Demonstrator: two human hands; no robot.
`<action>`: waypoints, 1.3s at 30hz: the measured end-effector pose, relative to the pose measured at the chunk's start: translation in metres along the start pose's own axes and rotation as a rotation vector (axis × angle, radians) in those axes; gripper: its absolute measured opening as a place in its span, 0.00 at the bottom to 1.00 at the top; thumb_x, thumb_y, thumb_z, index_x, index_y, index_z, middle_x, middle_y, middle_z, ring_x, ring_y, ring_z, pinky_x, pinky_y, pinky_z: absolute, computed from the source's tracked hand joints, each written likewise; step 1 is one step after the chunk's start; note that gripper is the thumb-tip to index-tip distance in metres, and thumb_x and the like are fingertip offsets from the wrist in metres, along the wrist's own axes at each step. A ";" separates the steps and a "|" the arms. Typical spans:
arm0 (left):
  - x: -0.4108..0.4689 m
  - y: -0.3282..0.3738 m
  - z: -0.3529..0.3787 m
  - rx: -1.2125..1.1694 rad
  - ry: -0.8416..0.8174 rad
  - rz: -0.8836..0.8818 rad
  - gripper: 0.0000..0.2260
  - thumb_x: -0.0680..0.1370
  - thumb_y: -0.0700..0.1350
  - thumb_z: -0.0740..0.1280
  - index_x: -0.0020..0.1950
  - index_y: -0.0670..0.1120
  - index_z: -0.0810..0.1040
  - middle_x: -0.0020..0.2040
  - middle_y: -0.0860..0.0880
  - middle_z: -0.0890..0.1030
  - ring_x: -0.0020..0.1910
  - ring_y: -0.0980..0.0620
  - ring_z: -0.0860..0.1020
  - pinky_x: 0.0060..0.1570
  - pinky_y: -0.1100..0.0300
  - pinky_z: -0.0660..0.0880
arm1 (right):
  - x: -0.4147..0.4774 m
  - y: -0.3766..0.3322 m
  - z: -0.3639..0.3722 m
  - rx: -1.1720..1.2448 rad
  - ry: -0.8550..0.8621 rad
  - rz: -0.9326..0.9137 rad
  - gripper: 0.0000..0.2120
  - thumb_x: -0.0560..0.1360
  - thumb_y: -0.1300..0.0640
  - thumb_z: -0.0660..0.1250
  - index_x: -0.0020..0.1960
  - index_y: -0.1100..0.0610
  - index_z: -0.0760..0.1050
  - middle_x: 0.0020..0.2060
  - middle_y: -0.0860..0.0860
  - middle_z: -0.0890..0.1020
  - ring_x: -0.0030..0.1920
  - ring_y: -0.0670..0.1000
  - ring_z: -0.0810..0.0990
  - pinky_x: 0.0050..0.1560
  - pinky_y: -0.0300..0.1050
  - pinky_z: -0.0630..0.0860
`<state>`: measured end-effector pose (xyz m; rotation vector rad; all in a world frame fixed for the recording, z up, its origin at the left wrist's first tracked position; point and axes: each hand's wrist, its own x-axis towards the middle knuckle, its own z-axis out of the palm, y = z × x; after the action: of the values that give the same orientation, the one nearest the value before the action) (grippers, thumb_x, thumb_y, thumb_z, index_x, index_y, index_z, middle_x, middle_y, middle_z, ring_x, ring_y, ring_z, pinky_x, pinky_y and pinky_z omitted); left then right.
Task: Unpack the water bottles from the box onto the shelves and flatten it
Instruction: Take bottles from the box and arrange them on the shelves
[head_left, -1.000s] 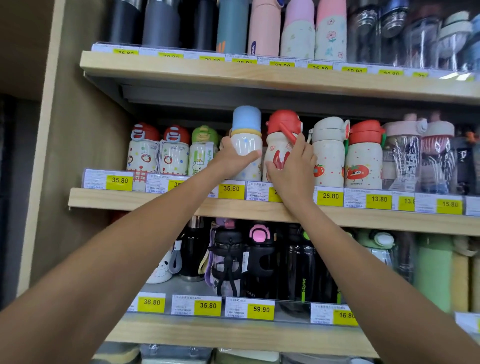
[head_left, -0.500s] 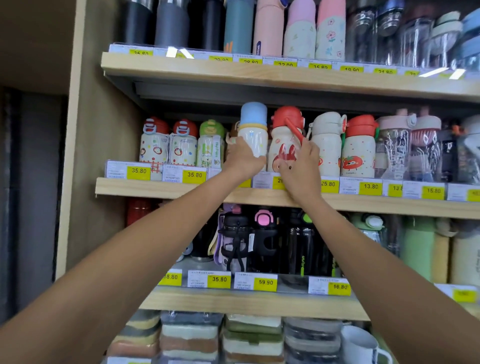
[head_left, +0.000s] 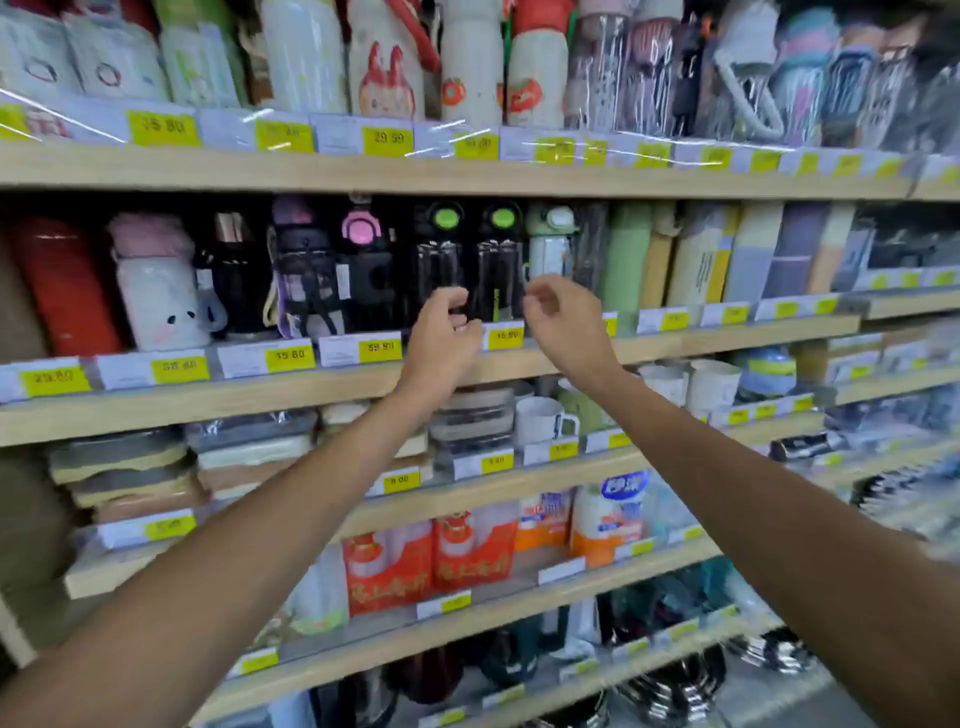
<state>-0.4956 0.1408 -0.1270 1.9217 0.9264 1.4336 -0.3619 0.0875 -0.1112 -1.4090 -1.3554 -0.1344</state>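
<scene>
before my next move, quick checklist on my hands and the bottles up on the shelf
1. Left hand free: ok, fingers loosely curled, holding nothing.
2. Right hand free: ok, also holding nothing.
3. Rabbit bottle upright on the upper shelf: ok.
4. White bottle to its left upright: ok.
5. Hands clear of the black bottles behind them: cannot tell, the picture is blurred.
6. Box in sight for the next bottle: not ok, it is out of view.
</scene>
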 end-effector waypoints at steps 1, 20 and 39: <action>-0.011 -0.008 0.019 -0.015 -0.056 -0.068 0.16 0.76 0.37 0.64 0.63 0.41 0.72 0.60 0.44 0.77 0.51 0.51 0.75 0.50 0.62 0.71 | -0.014 0.021 -0.009 -0.019 -0.014 0.050 0.08 0.76 0.61 0.64 0.52 0.61 0.79 0.43 0.54 0.82 0.42 0.49 0.77 0.45 0.37 0.69; -0.223 -0.026 0.518 0.084 -0.956 -0.484 0.12 0.76 0.40 0.66 0.34 0.50 0.70 0.32 0.49 0.70 0.35 0.51 0.71 0.30 0.60 0.61 | -0.253 0.417 -0.298 -0.221 -0.226 0.964 0.11 0.74 0.60 0.60 0.44 0.65 0.79 0.40 0.62 0.82 0.39 0.57 0.78 0.40 0.48 0.74; -0.283 0.027 0.966 0.018 -1.451 -0.494 0.18 0.77 0.43 0.65 0.66 0.43 0.72 0.62 0.42 0.77 0.55 0.48 0.76 0.48 0.60 0.72 | -0.274 0.734 -0.565 -0.237 0.039 1.390 0.09 0.71 0.60 0.61 0.42 0.61 0.79 0.32 0.53 0.79 0.33 0.50 0.77 0.32 0.40 0.71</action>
<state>0.3861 -0.1340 -0.5280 1.8825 0.5430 -0.3587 0.4197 -0.2903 -0.5347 -2.2231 -0.0997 0.6038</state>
